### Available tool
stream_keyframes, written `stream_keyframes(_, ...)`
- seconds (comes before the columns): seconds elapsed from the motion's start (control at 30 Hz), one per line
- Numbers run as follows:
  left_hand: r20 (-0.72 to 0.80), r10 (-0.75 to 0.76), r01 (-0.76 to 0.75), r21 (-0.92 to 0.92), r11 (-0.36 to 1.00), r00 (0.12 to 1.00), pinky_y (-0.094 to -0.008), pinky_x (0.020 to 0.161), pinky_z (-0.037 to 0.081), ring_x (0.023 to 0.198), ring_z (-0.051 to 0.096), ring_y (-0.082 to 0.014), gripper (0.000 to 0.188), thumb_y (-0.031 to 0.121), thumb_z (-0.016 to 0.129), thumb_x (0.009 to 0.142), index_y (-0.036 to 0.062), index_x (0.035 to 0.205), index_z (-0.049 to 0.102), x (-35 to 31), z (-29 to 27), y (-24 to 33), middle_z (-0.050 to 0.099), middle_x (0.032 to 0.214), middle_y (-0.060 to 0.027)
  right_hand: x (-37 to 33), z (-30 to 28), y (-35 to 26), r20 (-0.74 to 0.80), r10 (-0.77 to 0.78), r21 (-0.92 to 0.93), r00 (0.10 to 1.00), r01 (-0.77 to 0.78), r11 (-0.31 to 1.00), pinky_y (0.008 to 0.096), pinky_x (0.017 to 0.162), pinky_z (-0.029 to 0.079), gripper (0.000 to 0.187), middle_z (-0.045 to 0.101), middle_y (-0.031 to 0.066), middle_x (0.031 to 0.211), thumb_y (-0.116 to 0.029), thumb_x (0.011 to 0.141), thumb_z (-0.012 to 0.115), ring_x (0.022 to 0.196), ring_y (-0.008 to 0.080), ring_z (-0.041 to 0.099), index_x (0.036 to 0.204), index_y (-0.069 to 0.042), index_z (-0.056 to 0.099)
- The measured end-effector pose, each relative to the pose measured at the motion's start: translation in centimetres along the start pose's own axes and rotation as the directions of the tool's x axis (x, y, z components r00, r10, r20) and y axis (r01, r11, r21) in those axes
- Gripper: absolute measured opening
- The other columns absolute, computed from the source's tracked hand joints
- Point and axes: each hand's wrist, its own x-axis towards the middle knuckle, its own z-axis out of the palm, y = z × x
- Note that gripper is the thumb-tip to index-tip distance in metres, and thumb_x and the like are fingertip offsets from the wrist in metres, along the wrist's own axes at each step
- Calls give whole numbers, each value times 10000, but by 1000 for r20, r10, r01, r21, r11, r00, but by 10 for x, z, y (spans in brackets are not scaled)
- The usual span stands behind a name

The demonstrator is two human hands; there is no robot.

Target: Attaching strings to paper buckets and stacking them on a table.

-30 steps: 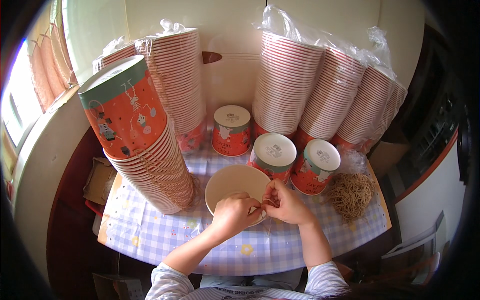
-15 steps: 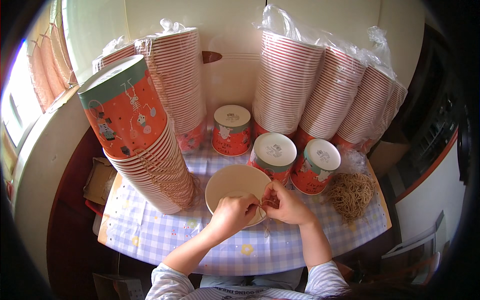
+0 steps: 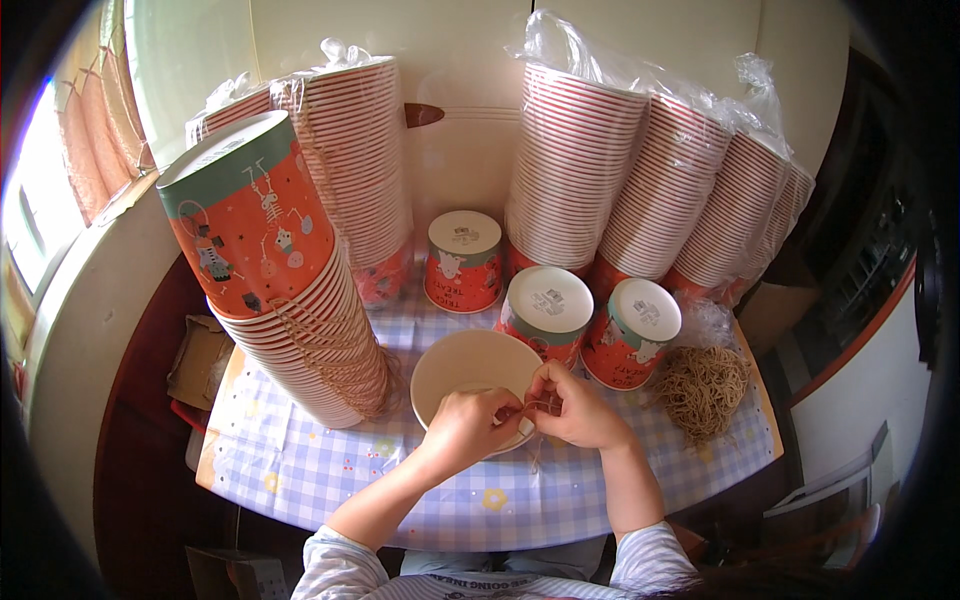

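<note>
Twine (image 3: 536,459)'s being pinched by left hand (image 3: 472,420) and right hand (image 3: 574,410), tail now dangling past tub (image 3: 472,360) toward table (image 3: 420,505)'s near edge.

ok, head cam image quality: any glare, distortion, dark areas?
All head view: window at left blown out; fisheye bows the checked tablecloth, corners black; clear plastic bags show glints; twine by the paper bucket too fine to trace.

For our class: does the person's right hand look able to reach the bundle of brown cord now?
Probably yes: the bundle of cord lies rightward of the right hand, and the rightmost loose cup stands beyond that path, not across it. The hand seems to pinch a thin strand, though.
</note>
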Motion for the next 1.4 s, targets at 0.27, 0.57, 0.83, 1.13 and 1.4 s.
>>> stream_keyframes(0.27, -14, 27, -26, 40, 999, 1000, -278, 614, 503, 658, 634, -196, 138, 45, 635, 702, 8, 823, 580, 1, 2, -4, 631, 733, -108, 0, 0, 0, -13, -6, -53, 1000, 5, 999, 234, 656, 444, 276, 511, 34, 787, 41, 727, 592, 729, 93, 525, 926, -28, 413)
stream_keyframes(0.57, 31, 20, -17, -120, 993, 999, -261, 583, 490, 657, 615, -145, 289, 26, 617, 717, 29, 976, 490, 2, -4, -1, 632, 747, -80, 0, -1, -5, -14, 12, -64, 1000, -13, 998, 233, 647, 443, 266, 525, 31, 771, 35, 725, 593, 713, 89, 522, 920, -29, 425)
stream_keyframes(0.83, 136, -16, 49, -242, 969, 991, -178, 514, 381, 629, 529, -55, 283, 15, 611, 736, 27, 988, 483, 3, -8, -8, 614, 744, -19, -2, -3, -5, 6, -3, -45, 1000, 3, 999, 211, 605, 431, 223, 521, 2, 768, 15, 743, 588, 680, 65, 508, 907, -40, 447)
stream_keyframes(1.13, 279, -18, 202, -646, 736, 960, -203, 652, 415, 767, 546, -81, 325, 11, 578, 747, 15, 1041, 440, 6, -9, -18, 603, 841, -54, -6, -9, -13, 42, -1, -5, 999, 1, 1000, 162, 601, 403, 148, 513, -50, 756, 3, 776, 596, 705, 13, 495, 888, -43, 510)
stream_keyframes(1.4, 316, -29, 247, -676, 694, 948, -193, 722, 391, 811, 528, -69, 351, 30, 605, 759, 34, 1069, 439, 8, -9, -21, 569, 860, -37, -5, -10, -20, 28, -109, -125, 994, 111, 986, 185, 553, 411, 115, 561, -18, 716, 4, 735, 614, 640, 35, 511, 835, -45, 586)
